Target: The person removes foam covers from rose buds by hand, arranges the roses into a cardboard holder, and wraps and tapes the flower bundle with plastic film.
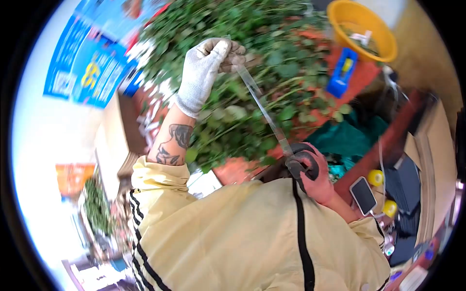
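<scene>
A clear, shiny strip (262,106) runs taut and slanting between my hands. My left hand (211,63), in a whitish glove, is closed in a pinch at its upper end. Lower down and to the right, my right hand (309,169), in a pink and black glove, has its fingers curled round the other end. Behind the strip lies a large pile of leafy green stems (276,63) on an orange-red surface (357,77). A blue tool with a yellow part (342,72) rests at the pile's right edge.
A yellow bowl (388,41) with scraps stands at the upper right. Right of my right hand are a phone (363,195) with a cable, yellow rolls (375,177) and dark folded material (403,184). Cardboard (114,131) and blue printed sheets (87,72) are at the left.
</scene>
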`<state>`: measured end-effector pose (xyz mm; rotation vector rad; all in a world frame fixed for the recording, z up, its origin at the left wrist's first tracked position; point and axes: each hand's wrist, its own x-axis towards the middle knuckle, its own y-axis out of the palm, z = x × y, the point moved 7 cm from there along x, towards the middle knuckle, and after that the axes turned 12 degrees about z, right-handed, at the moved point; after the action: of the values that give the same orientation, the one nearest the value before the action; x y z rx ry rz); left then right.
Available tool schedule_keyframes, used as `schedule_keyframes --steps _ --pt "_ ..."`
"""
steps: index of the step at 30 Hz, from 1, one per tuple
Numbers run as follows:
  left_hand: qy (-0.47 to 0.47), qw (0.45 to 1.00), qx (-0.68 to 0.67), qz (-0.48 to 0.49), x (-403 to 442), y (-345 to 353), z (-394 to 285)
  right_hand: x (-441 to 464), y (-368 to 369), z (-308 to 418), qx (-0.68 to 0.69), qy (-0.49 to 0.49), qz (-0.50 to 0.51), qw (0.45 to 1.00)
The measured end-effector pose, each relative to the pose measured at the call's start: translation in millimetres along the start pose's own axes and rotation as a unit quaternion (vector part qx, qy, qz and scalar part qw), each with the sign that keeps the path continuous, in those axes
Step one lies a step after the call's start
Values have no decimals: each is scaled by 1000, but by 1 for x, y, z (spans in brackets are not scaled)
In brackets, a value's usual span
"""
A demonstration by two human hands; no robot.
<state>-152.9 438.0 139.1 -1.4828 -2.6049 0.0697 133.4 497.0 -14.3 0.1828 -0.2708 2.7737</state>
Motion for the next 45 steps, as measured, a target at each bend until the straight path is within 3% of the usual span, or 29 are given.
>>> schedule_keyframes --steps 2,6,8,10,12,14,17,20,24,26,28,30,32,34,35,40,42,45 --pt "-34 998 7 -49 -45 -54 20 13 37 28 -180 -89 108 974" --pt "-130 980 73 -133 -135 -136 54 34 112 32 -100 -65 233 965" --pt "-140 976 100 -131 -169 -164 69 46 136 54 -81 -87 226 967" --pt "-151 972 75 -162 -197 -199 92 51 173 45 2 -47 290 956" --pt "-196 964 116 -141 -216 -223 107 55 203 41 30 -35 294 955" --pt "-193 968 74 -142 -231 -248 129 58 226 40 11 -36 269 962" --pt "-194 959 -137 -153 -241 -265 166 57 260 37 37 35 275 960" --pt "-287 945 -102 -122 -237 -267 182 54 280 37 -39 37 228 972" --pt "-283 920 -266 -47 -218 -269 229 50 297 40 -41 102 168 980" --pt "-287 915 -284 -5 -213 -265 240 45 305 46 -113 107 154 976" --pt "-287 910 -298 30 -214 -264 255 36 308 41 -73 142 103 982" --pt "-257 957 -114 74 -208 -267 255 32 313 39 -123 142 113 976" --pt "-243 956 -142 83 -208 -263 255 30 316 39 -166 139 121 969" --pt "-283 952 78 87 -210 -267 257 26 313 49 -162 151 99 970" --pt "-291 951 19 104 -206 -271 308 26 313 49 -164 153 96 970" --pt "-325 930 80 151 -209 -262 318 23 317 28 -130 189 131 965" --pt "-312 940 -38 136 -213 -259 325 22 316 29 -126 188 124 966" --pt "-316 931 -21 179 -211 -256 323 24 315 40 -118 181 116 969"
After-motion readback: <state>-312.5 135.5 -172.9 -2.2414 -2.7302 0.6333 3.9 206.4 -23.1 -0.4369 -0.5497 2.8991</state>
